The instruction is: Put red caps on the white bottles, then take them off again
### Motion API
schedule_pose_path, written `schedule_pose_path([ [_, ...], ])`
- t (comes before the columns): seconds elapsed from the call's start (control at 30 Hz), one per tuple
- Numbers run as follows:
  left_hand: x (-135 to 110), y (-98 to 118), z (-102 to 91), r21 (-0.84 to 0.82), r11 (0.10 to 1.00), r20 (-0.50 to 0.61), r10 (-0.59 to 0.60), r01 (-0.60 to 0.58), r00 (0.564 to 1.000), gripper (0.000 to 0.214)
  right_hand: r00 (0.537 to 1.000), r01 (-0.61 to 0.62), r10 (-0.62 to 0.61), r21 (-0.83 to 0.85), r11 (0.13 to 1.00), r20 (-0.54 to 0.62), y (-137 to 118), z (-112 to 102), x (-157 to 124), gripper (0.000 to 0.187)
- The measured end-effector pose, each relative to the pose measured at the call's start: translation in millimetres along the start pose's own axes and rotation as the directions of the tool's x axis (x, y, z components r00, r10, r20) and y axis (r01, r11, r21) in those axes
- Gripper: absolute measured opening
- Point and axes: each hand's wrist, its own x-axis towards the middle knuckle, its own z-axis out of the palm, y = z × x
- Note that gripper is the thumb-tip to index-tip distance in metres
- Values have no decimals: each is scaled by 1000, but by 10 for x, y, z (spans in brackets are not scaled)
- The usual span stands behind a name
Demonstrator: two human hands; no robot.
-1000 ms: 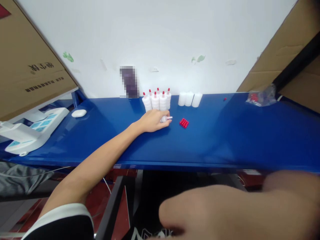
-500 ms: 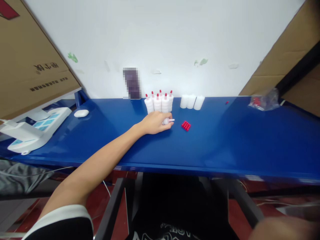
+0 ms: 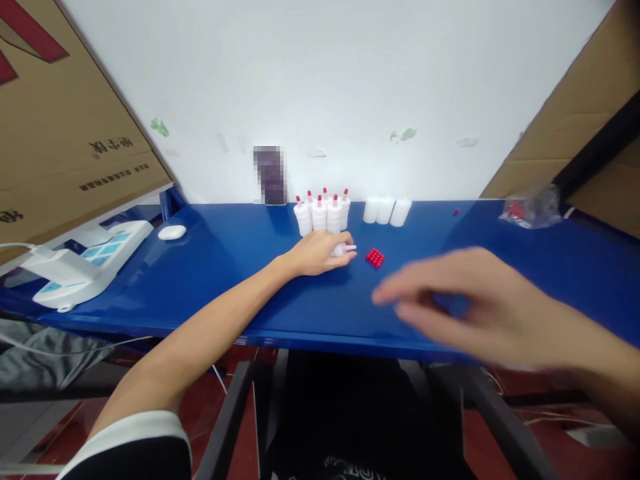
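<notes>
My left hand (image 3: 320, 253) is closed around a white squeeze bottle (image 3: 339, 251) lying on its side, its uncapped nozzle pointing right. Most of that bottle is hidden by the fingers. Just behind the hand stand several white bottles with red-tipped nozzles (image 3: 319, 217). A small block of red caps (image 3: 375, 258) lies to the right of the nozzle. Over the front of the table is my right hand (image 3: 460, 307), blurred by motion; its thumb and forefinger are a little apart, and nothing shows between them.
Three white bottles without nozzles (image 3: 385, 210) stand at the back of the blue table (image 3: 225, 267). A lone red cap (image 3: 456, 213) and a clear bag with red pieces (image 3: 531, 210) lie farther right. At left are a power strip (image 3: 103, 260) and a white case (image 3: 172, 232).
My right hand has come up from the lower right corner to above the table. The left hand keeps its hold on the bottle. The view has shifted slightly.
</notes>
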Motion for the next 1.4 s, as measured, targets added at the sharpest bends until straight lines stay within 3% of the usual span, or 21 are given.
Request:
schedule_pose_path([
  [0.07, 6, 29, 17, -68, 997, -14, 36, -37, 999, 40, 994, -107, 105, -58, 993, -43, 117, -77, 291, 17],
  [0.17, 20, 82, 46, -176, 984, -59, 11, -21, 998, 33, 969, -226, 233, -85, 970, 86, 481, -34, 611, 25],
  [0.3, 46, 127, 81, -281, 959, -87, -50, 24, 995, 29, 988, -134, 133, 13, 991, 76, 811, 98, 721, 29],
  [0.47, 57, 128, 86, -344, 938, -101, -72, 33, 992, 33, 988, -96, 103, -62, 993, 118, 857, 103, 698, 34],
  [0.57, 37, 124, 75, -368, 928, -137, -114, 56, 984, 52, 987, -157, 152, -136, 978, -47, 951, 19, 677, 38],
  [0.6, 29, 119, 74, -375, 925, -136, -127, 68, 982, 53, 968, -220, 195, -157, 963, -158, 1012, -27, 652, 39],
  [0.67, 16, 101, 79, -405, 911, -115, -134, 77, 984, 42, 866, -398, 286, -221, 890, -409, 1176, -145, 568, 39],
  [0.77, 12, 59, 100, -471, 879, -103, -138, 73, 985, 30, 721, -598, 352, -280, 751, -597, 1482, -338, 383, 38],
  [0.9, 24, 7, 127, -520, 845, -119, -218, 126, 969, 35, 555, -773, 496, -194, 604, -667, 1830, -466, 183, 41],
  [0.97, 24, -4, 128, -525, 838, -114, -245, 151, 963, 39, 505, -823, 567, -165, 544, -651, 1934, -460, 136, 38],
  [1.03, 20, -3, 118, -488, 859, -111, -238, 156, 965, 42, 505, -834, 604, -168, 526, -617, 1987, -441, 117, 35],
  [1.13, 8, 9, 82, -338, 935, -126, -153, 102, 980, 43, 547, -820, 617, -214, 531, -565, 1983, -432, 122, 30],
  [1.27, -7, 4, 22, -116, 993, -74, 13, -21, 997, 37, 578, -816, 686, -317, 484, -442, 1845, -409, 192, 28],
  [1.4, -15, -12, 0, -51, 998, -32, 29, -31, 999, 37, 620, -771, 717, -419, 480, -318, 1658, -299, 293, 23],
])
